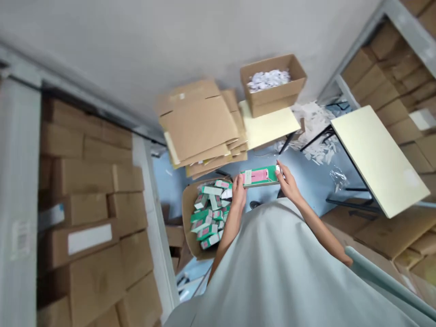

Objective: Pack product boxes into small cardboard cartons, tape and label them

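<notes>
A slim green and pink product box (257, 176) is held level in front of my body, one end in each hand. My left hand (239, 193) grips its left end, with the thumb on top. At the right end, my right hand (286, 182) closes on the corner, thumb over a small white patch. Just left of my left forearm stands an open carton (188, 227) filled with several similar green, pink and grey boxes (209, 215) lying in a jumble.
Flattened cardboard sheets (200, 129) are stacked ahead. An open carton of white pieces (272, 97) sits on a cream table (272, 125). Another cream table (379, 159) stands right. White scraps (318, 131) litter the blue floor (306, 177). Stacked cartons (98, 218) line the left.
</notes>
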The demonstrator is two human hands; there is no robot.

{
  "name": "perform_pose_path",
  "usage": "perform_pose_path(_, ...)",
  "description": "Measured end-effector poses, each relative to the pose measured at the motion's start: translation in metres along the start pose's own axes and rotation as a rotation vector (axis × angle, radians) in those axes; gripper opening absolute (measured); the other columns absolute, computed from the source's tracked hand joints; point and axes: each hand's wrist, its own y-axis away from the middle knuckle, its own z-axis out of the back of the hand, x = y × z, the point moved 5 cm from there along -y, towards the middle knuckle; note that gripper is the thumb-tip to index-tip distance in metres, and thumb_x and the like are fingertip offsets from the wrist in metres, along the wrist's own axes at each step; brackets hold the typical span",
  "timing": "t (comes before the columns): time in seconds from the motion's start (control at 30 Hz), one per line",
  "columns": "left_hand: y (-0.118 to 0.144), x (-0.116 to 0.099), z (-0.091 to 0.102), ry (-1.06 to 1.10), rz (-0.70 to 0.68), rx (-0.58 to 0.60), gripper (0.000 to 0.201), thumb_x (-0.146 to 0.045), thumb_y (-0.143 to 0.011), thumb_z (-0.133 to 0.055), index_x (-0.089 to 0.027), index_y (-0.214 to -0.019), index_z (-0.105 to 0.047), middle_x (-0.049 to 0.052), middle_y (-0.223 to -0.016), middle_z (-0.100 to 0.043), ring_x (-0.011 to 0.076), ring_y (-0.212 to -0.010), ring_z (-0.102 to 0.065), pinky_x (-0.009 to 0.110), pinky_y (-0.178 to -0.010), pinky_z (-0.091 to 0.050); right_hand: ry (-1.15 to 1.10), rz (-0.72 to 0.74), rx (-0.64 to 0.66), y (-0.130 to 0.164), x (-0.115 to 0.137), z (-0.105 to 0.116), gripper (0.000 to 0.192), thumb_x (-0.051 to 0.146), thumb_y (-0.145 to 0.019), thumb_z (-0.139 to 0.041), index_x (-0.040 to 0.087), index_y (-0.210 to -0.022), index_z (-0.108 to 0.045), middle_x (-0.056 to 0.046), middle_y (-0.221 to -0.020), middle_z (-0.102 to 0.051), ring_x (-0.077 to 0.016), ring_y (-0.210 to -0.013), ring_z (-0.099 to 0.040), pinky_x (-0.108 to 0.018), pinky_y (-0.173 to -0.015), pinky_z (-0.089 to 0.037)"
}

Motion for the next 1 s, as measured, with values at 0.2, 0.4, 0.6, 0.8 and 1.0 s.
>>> perform_pose_path(0.2,0.002,0.029,-0.154,-0.184,-0.028,0.255,0.051,-0.065,-0.094,-0.086,-0.023,-0.123,-0.081,0.010,-0.129,-0.085,0.0241,-0.122,-0.080,0.029,-0.097,-0.063,-0.098,-0.086,-0.241,0.002,-0.054,0.129,0.085,0.084,-0.111,-0.035,0.027,-0.171,-0.057,-0.014,-0.171,-0.061,-0.0291,-0.161,-0.056,-0.053,-0.138,-0.041)
perform_pose_path(0.4,0.020,0.091,-0.319,-0.299,0.006,0.426,0.044,-0.058,-0.098,-0.083,-0.027,-0.129,-0.082,0.007,-0.147,-0.080,0.0259,-0.149,-0.068,0.031,-0.113,-0.058,-0.100,-0.166,-0.381,-0.006,-0.108,0.269,0.092,0.087,-0.111,-0.025,0.027,-0.179,-0.044,-0.012,-0.186,-0.042,-0.0280,-0.177,-0.032,-0.058,-0.146,-0.025)
perform_pose_path(0.6,0.030,0.151,-0.453,-0.330,0.208,0.587,0.029,-0.046,-0.097,-0.078,-0.022,-0.114,-0.081,0.006,-0.129,-0.084,0.0221,-0.127,-0.076,0.029,-0.102,-0.060,-0.055,-0.130,-0.499,-0.004,-0.143,0.390,0.088,0.081,-0.113,-0.035,0.030,-0.183,-0.030,-0.010,-0.191,-0.030,-0.0264,-0.181,-0.019,-0.056,-0.148,-0.020)
perform_pose_path(0.8,0.025,0.200,-0.534,-0.374,0.342,0.633,0.023,-0.041,-0.094,-0.081,-0.022,-0.105,-0.074,0.007,-0.117,-0.085,0.0242,-0.115,-0.079,0.035,-0.097,-0.064,-0.030,-0.118,-0.760,-0.003,-0.166,0.465,0.066,0.071,-0.112,-0.050,0.026,-0.161,-0.052,-0.021,-0.178,-0.047,-0.0323,-0.170,-0.044,-0.060,-0.137,-0.043)
perform_pose_path(1.0,-0.007,0.231,-0.613,-0.529,0.476,0.737,0.032,-0.049,-0.100,-0.079,-0.019,-0.110,-0.077,0.015,-0.125,-0.085,0.0298,-0.123,-0.080,0.044,-0.105,-0.065,0.024,-0.190,-0.821,-0.037,-0.187,0.521,0.056,0.061,-0.109,-0.063,0.027,-0.153,-0.063,-0.019,-0.167,-0.060,-0.0338,-0.161,-0.055,-0.056,-0.121,-0.058)
